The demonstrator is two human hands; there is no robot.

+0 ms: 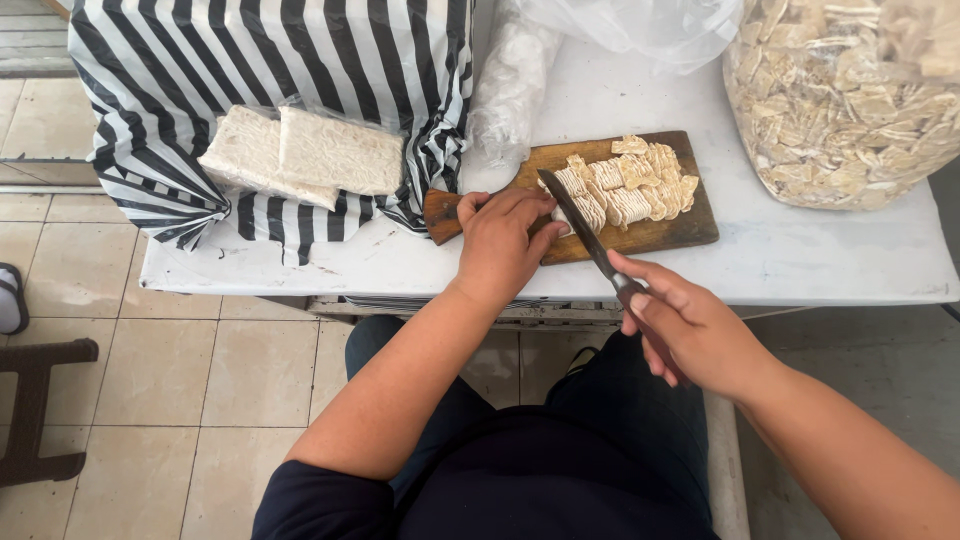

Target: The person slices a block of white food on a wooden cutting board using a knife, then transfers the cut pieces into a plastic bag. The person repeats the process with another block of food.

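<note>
Seen from above, looking down past a lap in dark clothing to a white table (pixel 800 260) and a tiled floor.

On the near edge of the table, a dark wooden cutting board (pixel 690 230). On the board, a pale block (pixel 585 205) with a ribbed cut face, and to its right a loose heap of cut slices (pixel 645 180) spreading toward the far right corner of the board.

Left hand (pixel 500 240) pressed down on the left end of the block, fingers curled over it, fingertips close to the blade. Right hand (pixel 680 330) off the near edge of the table, fingers closed tight around the handle of a long knife (pixel 575 215). Blade running diagonally from near right to far left, its tip at the far side of the block, lying against the cut face.

To slice well here, judged from the pose: fingertips tucked back and knuckles toward the blade, blade square to the block for even thickness, cut pieces pushed right to keep the face free.

Far left, two more uncut blocks (pixel 300 155) in clear wrap, resting on a black-and-white striped bag (pixel 280 60). Far right, a large clear sack (pixel 850 100) full of cut pieces. At the left edge of the floor, part of a dark stool (pixel 40 410).
</note>
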